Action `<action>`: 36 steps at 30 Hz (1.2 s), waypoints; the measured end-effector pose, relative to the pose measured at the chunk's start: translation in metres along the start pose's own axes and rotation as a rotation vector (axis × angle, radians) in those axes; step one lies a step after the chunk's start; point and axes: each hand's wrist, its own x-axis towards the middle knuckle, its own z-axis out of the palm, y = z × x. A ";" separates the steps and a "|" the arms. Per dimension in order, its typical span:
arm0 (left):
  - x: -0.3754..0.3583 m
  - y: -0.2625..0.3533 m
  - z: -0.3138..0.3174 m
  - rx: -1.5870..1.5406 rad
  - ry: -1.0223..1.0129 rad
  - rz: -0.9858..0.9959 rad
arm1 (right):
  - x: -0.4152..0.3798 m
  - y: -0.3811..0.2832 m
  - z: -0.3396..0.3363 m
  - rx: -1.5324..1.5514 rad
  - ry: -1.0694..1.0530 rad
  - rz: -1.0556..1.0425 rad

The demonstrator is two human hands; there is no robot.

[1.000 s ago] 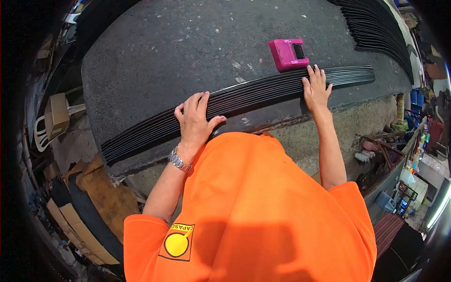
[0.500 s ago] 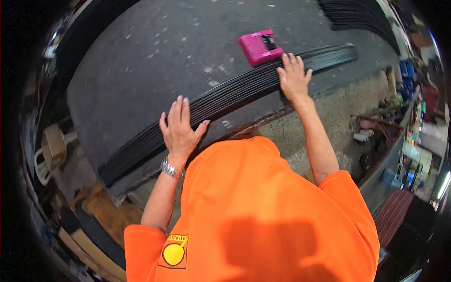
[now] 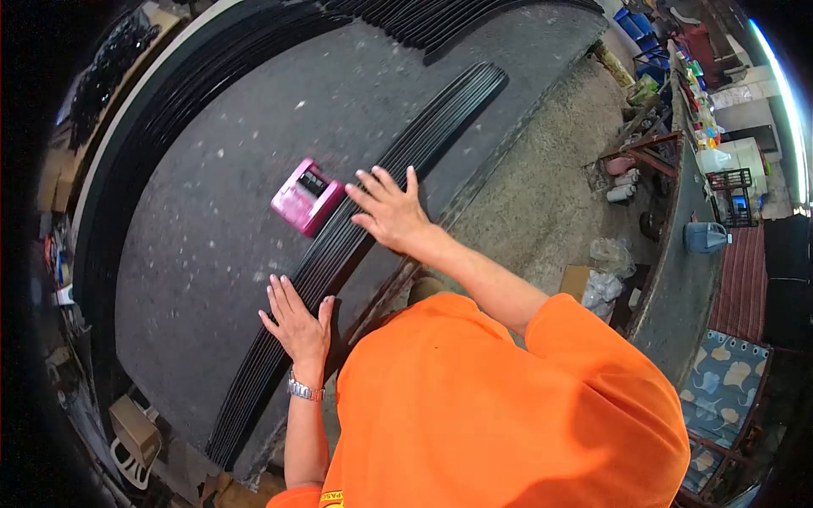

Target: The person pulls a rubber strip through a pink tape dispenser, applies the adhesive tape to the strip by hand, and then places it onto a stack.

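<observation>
A long row of thin black strips [image 3: 284, 320], packed side by side and slightly curved, lies slantwise on the dark table. My left hand [image 3: 298, 328], with a metal watch at the wrist, rests on the nearer half of the row, fingers spread. Farther along, my right hand [image 3: 391, 210] lies across the same strips, its fingers stretched out and the thumb apart. Neither hand is wrapped around anything. A pink box-shaped object [image 3: 290, 203] with a black part on top sits against the far side of the strips, just left of my right fingertips.
More black strips [image 3: 157, 135] line the curved far edge of the dark table [image 3: 195, 279], with another bundle [image 3: 432, 25] at the top. Concrete floor [image 3: 525, 169] lies to the right. Beyond it stand a bench with a jug [image 3: 705, 238] and a cardboard box [image 3: 574, 279].
My view has swung right, so the strips run more steeply and the pink object appears farther left and lower. Both hands still lie on the strips, closer together in view.
</observation>
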 end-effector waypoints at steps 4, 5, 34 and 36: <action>0.029 0.042 0.008 -0.026 -0.008 -0.033 | 0.014 0.079 -0.013 0.001 0.030 0.022; 0.033 0.053 0.010 -0.027 -0.020 -0.047 | 0.020 0.105 -0.014 -0.024 0.043 0.039; 0.063 0.099 -0.009 -0.129 0.101 -0.218 | 0.111 0.392 -0.027 -0.104 0.093 0.402; 0.053 0.089 -0.015 -0.128 0.088 -0.240 | 0.104 0.401 -0.024 -0.080 0.060 0.390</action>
